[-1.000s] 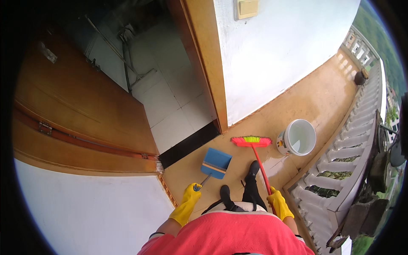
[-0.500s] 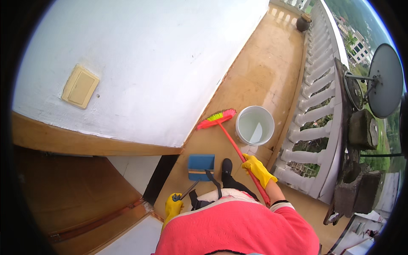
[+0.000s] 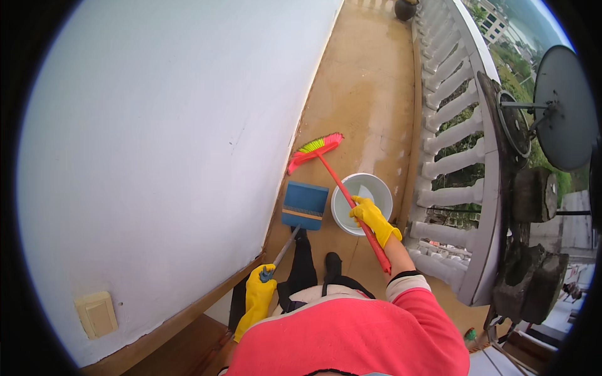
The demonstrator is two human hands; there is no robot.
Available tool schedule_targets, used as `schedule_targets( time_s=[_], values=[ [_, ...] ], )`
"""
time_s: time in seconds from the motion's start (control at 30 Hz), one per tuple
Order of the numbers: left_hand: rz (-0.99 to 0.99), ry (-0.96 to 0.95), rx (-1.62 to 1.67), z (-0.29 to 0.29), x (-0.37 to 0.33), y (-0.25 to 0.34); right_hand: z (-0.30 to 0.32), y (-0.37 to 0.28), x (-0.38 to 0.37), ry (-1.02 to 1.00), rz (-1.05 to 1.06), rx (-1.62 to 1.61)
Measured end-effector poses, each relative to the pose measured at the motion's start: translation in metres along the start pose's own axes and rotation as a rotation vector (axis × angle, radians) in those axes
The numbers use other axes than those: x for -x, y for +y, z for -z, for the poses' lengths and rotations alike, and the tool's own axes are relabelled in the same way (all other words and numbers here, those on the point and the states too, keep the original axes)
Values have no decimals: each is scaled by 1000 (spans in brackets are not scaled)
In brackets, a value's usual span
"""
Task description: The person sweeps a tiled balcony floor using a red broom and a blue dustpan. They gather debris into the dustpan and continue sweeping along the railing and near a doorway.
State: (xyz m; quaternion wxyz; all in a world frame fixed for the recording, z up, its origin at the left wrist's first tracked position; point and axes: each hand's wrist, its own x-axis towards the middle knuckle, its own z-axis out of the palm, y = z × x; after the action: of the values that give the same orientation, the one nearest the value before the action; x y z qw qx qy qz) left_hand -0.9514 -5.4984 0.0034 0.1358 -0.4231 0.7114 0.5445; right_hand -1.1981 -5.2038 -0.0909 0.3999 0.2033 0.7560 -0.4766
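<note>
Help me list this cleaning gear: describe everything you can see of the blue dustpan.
The dustpan has a broad blue pan, seemingly plastic, with a dark row of teeth and a tan strip across it. A slim grey pole slants down-left to a blue-grey grip, held in the person's yellow-gloved left hand. The pan appears between the white wall and bucket; whether it touches the floor is unclear.

White wall [image 3: 157, 125] left, beige switch [image 3: 98, 315] on it. Tan floor [image 3: 357, 69], patchily shiny. White balustrade [image 3: 454, 133] right; grey dish [image 3: 566, 116] beyond, building [image 3: 493, 25], greenery [image 3: 515, 66] farther out. Dark pot [image 3: 406, 10] far end, by balustrade. Daylight.
</note>
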Motion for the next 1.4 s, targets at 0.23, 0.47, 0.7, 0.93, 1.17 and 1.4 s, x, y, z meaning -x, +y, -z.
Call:
schedule_targets(
  time_s=[0.23,0.47,0.7,0.93,1.17,1.4],
  values=[
    [-18,-90,85,20,-89,75,15,-40,-8,54,44,33],
    [-189,-115,14,6,-143,141,40,-84,-107,227,-79,-156],
    [-259,-125,-49,-43,-206,211,86,-133,-188,201,-116,-318],
    [-23,-151,-3,-100,-291,342,174,-249,-345,295,-71,-473],
    [-42,-225,-60,-175,-366,463,299,-247,-321,261,-116,-248],
    [-100,-218,-106,-240,-439,543,211,-28,-118,422,-381,-117]
  ],
)
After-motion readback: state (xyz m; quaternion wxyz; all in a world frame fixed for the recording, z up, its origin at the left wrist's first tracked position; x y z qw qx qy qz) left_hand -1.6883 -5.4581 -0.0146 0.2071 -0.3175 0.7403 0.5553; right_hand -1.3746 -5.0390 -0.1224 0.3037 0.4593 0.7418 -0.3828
